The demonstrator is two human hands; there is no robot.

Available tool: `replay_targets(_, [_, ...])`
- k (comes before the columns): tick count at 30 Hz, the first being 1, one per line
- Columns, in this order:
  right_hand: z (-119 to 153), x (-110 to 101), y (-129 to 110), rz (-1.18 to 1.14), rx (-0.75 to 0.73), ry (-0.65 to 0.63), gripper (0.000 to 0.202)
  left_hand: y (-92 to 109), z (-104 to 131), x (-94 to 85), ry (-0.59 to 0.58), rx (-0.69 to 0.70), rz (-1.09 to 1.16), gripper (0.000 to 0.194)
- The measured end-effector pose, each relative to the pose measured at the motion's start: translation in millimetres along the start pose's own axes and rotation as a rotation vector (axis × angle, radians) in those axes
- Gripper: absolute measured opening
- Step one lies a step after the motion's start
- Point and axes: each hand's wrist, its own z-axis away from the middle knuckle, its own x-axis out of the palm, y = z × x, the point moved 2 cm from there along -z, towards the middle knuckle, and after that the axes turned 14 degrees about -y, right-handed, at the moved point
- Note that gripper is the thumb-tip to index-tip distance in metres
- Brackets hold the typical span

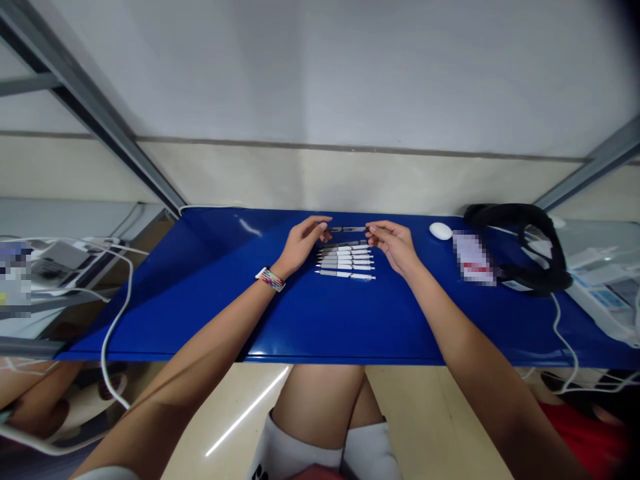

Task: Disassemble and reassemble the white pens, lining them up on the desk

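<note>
Between my two hands a dark pen [353, 229] is held level, just beyond a row of pens. My left hand [303, 240] pinches its left end between thumb and fingers. At the other end, the thumb and fingers of my right hand [393, 241] are closed on it. Several white-and-grey pens [345, 258] lie side by side below, their tips pointing left. The nearest white pen [345, 274] sits slightly apart from the others. A patterned band is on my left wrist.
The blue tabletop [200, 293] runs up to the wall. To the right lie a white oval object [441, 231], a blurred pinkish packet [473, 259] and a black headband-like device [545, 280]. A white cable [131, 280] hangs at the left. People sit at both sides.
</note>
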Motion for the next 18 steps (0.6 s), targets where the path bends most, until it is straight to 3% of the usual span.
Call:
replay_targets(4, [-0.5, 1.4, 1.4, -0.009, 0.007, 0.003, 0.035, 1.4, 0.9, 1.1, -0.003, 0.054, -0.11, 0.056])
replay_targets(8, [-0.8, 2.3, 3.9, -0.008, 0.009, -0.021, 0.034, 0.1, 1.2, 1.3, -0.018, -0.007, -0.073, 0.032])
replay_targets(12, [-1.1, 2.2, 5.4, 0.007, 0.016, -0.016, 0.036, 1.6, 0.8, -0.2, 0.012, 0.049, -0.116, 0.049])
replay_targets(16, [-1.4, 2.5, 6.5, 0.017, 0.02, -0.02, 0.037, 0.9, 0.8, -0.4, -0.006, 0.0, -0.089, 0.036])
replay_targets(18, [-1.4, 2.8, 6.8, 0.02, 0.017, -0.025, 0.036, 1.6, 0.8, -0.6, 0.001, 0.034, -0.105, 0.042])
